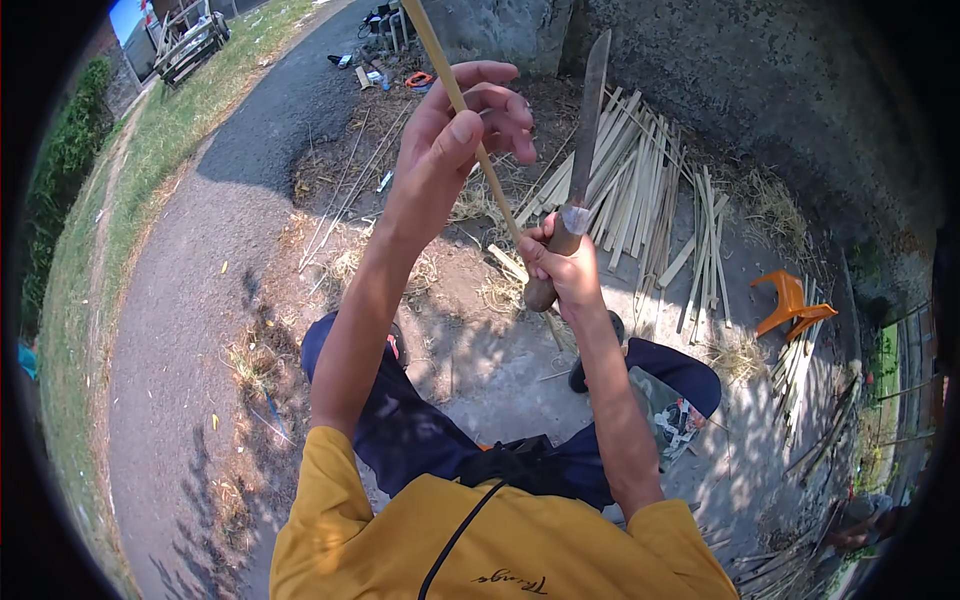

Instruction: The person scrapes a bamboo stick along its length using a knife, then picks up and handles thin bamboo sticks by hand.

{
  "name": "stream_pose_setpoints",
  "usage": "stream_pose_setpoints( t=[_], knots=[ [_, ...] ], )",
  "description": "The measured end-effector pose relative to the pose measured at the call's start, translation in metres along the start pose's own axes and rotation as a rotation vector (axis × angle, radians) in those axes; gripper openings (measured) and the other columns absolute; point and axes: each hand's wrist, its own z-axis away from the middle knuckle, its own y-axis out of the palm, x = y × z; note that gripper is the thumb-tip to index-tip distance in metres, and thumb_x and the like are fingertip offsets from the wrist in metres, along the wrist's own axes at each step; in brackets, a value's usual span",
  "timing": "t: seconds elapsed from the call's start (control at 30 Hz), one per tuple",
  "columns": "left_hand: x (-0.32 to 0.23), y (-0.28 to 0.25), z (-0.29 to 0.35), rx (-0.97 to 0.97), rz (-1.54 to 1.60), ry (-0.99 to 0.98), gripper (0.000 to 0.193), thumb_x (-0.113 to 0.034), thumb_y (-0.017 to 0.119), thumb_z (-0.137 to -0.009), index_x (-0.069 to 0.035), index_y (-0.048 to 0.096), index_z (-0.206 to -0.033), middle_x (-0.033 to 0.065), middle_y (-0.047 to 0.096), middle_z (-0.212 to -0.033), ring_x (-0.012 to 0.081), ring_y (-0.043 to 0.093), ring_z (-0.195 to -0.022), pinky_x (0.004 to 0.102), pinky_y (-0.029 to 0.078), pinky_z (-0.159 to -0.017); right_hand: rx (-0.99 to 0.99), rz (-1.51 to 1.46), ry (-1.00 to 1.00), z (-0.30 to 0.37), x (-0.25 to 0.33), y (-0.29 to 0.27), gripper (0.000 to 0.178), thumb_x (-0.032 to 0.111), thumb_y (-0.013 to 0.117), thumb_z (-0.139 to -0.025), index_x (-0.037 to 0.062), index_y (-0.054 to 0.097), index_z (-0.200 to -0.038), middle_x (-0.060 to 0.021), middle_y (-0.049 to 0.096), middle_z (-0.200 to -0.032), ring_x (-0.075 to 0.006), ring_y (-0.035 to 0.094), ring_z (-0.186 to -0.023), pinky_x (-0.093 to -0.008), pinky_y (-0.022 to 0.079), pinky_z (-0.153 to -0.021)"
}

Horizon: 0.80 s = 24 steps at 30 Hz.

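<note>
A long, thin bamboo strip [437, 48] runs on a slant from the top edge down past both hands. My left hand [440, 140] has it between thumb and palm, the other fingers loosely curled and apart. Below and to the right, my right hand [567, 268] is closed round the wooden handle of a long machete [588, 130]. Its dark blade points upward, and pale wrapping shows where blade meets handle. The strip passes at the right hand's thumb and fingers and continues below it. Whether these fingers also pinch the strip is hard to see.
A large heap of split bamboo strips [640, 185] lies ahead by the grey wall [760, 110]. An orange plastic stool [785, 300] stands at right. Shavings [510, 295] litter the ground between my legs. A paved path [170, 330] and small tools lie left and far.
</note>
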Motion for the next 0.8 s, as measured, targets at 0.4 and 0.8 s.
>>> stream_pose_setpoints(
  t=[0.4, 0.8],
  knots=[
    [0.0, -0.001, 0.08, -0.184, -0.162, -0.059, 0.066, -0.063, 0.031, -0.104, -0.004, 0.048, -0.08, -0.0014, 0.036, -0.063, 0.0082, 0.028, -0.053, 0.0263, 0.023, -0.05, -0.067, 0.315, 0.24, 0.072, -0.027, -0.023, 0.024, 0.024, 0.073, -0.09, 0.003, 0.062, -0.096, 0.0015, 0.055, -0.062, -0.0056, 0.05, -0.049, -0.0242, 0.039, -0.046],
    [-0.018, -0.008, 0.151, -0.28, -0.086, -0.048, 0.058, -0.052, 0.029, -0.107, -0.005, 0.047, -0.076, 0.0047, 0.044, -0.073, 0.0163, 0.04, -0.066, 0.0334, 0.035, -0.067, 0.092, 0.783, 0.096, 0.163, -0.08, -0.097, 0.034, 0.021, 0.074, -0.087, 0.004, 0.059, -0.113, -0.0114, 0.058, -0.065, -0.0229, 0.056, -0.057, -0.0374, 0.043, -0.058]
  ],
)
